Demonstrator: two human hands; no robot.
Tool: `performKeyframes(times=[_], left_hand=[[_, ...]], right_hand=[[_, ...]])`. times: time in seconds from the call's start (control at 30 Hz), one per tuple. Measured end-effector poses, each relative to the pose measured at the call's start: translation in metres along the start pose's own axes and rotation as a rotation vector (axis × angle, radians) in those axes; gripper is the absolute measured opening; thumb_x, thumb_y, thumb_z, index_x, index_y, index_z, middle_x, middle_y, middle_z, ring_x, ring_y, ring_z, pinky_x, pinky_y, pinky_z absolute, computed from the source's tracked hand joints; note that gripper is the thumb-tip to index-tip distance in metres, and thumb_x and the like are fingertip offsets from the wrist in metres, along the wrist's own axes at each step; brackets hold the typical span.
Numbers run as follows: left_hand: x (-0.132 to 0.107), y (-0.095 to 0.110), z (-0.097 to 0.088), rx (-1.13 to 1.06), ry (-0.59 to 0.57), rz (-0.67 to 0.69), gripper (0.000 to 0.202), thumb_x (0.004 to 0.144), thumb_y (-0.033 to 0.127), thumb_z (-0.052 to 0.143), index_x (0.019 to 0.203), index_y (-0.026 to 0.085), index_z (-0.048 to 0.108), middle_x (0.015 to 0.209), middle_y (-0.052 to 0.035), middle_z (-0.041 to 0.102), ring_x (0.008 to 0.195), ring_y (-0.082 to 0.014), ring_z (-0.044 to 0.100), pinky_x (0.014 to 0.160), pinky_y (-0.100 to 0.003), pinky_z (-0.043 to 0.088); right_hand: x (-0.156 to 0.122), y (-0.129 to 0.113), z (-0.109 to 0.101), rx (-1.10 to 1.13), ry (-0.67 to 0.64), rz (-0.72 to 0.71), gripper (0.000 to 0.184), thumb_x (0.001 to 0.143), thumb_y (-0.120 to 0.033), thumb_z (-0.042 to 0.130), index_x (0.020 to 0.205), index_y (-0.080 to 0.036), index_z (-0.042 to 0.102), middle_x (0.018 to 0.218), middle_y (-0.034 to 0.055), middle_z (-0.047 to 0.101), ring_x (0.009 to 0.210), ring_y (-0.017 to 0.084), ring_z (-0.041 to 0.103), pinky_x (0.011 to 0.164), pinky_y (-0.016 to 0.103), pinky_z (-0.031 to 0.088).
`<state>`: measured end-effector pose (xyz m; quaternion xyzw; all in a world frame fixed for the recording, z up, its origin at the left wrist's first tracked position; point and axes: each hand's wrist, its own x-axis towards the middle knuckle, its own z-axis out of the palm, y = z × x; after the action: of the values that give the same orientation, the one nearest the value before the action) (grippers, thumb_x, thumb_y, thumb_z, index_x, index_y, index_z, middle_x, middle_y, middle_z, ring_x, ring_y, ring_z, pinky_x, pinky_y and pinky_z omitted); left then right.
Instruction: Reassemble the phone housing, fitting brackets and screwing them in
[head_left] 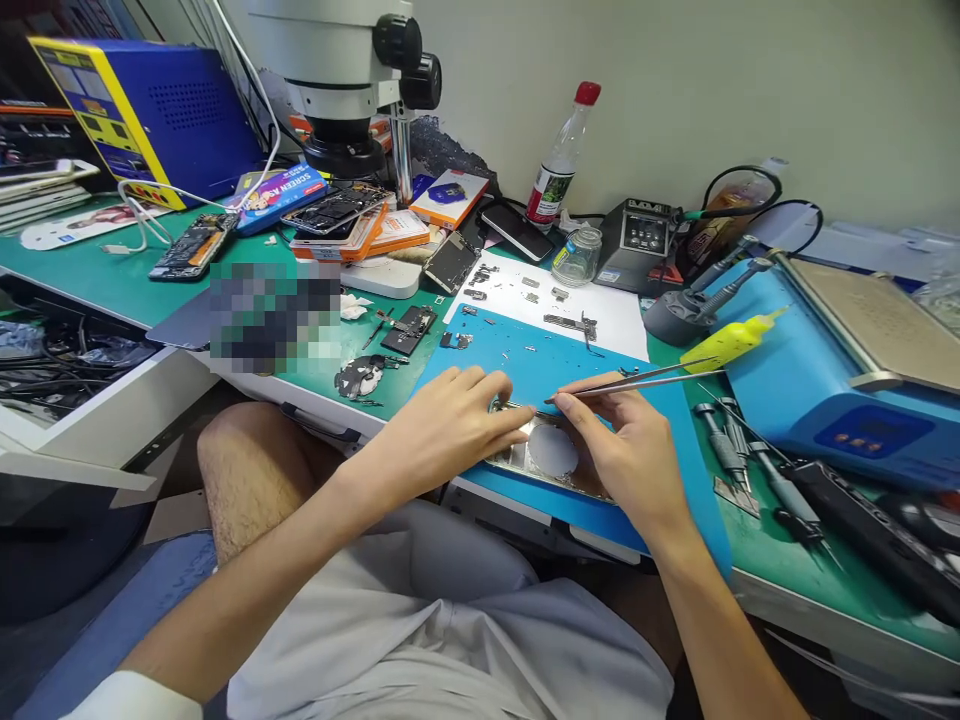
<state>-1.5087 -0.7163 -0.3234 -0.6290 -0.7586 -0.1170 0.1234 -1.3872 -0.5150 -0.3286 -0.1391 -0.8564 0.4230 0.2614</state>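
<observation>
An opened phone housing [551, 455] with a round grey coil lies on the blue mat [540, 360] near the bench's front edge. My left hand [450, 425] rests on the housing's left end, fingers pressed together on its top edge. My right hand [626, 440] covers the right end and pinches metal tweezers [645, 378], whose points sit at the housing's top edge by my left fingertips. What lies under the tweezer tips is too small to make out.
Small phone parts lie on a white sheet [555, 300]. A microscope [345, 80] stands behind, with phones and boxes around it. Also here: a bottle [559, 160], a glass jar [581, 255], a yellow squeeze bottle [724, 345], screwdrivers [739, 455], a blue machine [840, 360].
</observation>
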Motion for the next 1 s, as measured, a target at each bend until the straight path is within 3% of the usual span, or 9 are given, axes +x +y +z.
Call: performKeyframes(times=[0.13,0.33,0.73,0.9,1.0], left_hand=[[-0.003,0.000,0.002,0.060,0.018,0.057,0.036,0.115,0.043,0.045,0.140,0.026,0.066,0.121,-0.0100,0.068,0.096,-0.0240,0.063,0.080,-0.037,0.047],[-0.008,-0.001,0.006,-0.102,0.064,-0.045,0.036,0.116,0.043,0.045,0.135,0.028,0.072,0.126,-0.0081,0.069,0.102,-0.0227,0.063,0.087,-0.038,0.047],[-0.010,-0.004,0.013,-0.244,0.092,-0.100,0.035,0.113,0.044,0.051,0.135,0.029,0.074,0.123,-0.0079,0.068,0.109,-0.0258,0.062,0.095,-0.041,0.046],[-0.010,-0.004,0.014,-0.265,0.107,-0.115,0.038,0.112,0.046,0.052,0.140,0.025,0.069,0.117,-0.0081,0.067,0.106,-0.0261,0.061,0.095,-0.040,0.046],[-0.011,-0.005,0.009,-0.319,0.094,-0.129,0.049,0.106,0.055,0.061,0.139,0.020,0.064,0.118,-0.0089,0.067,0.109,-0.0275,0.061,0.098,-0.041,0.048]], right_hand=[[-0.003,-0.004,0.001,-0.030,-0.028,-0.040,0.015,0.100,-0.037,0.071,0.096,-0.024,0.077,0.094,0.0038,0.080,0.088,0.024,0.077,0.080,0.035,0.062],[-0.003,-0.005,0.002,-0.113,-0.062,-0.124,0.013,0.101,-0.033,0.069,0.095,-0.026,0.078,0.096,0.0023,0.081,0.088,0.024,0.076,0.081,0.037,0.058],[-0.004,-0.004,0.002,-0.173,-0.066,-0.192,0.010,0.102,-0.030,0.068,0.099,-0.026,0.077,0.097,0.0012,0.081,0.088,0.023,0.076,0.078,0.034,0.057],[-0.004,-0.004,0.002,-0.178,-0.077,-0.203,0.009,0.102,-0.028,0.068,0.099,-0.027,0.076,0.097,0.0014,0.081,0.087,0.023,0.076,0.082,0.035,0.057],[-0.002,-0.004,0.001,-0.166,-0.086,-0.192,0.008,0.100,-0.028,0.068,0.097,-0.027,0.076,0.097,0.0025,0.080,0.090,0.025,0.075,0.087,0.037,0.056]])
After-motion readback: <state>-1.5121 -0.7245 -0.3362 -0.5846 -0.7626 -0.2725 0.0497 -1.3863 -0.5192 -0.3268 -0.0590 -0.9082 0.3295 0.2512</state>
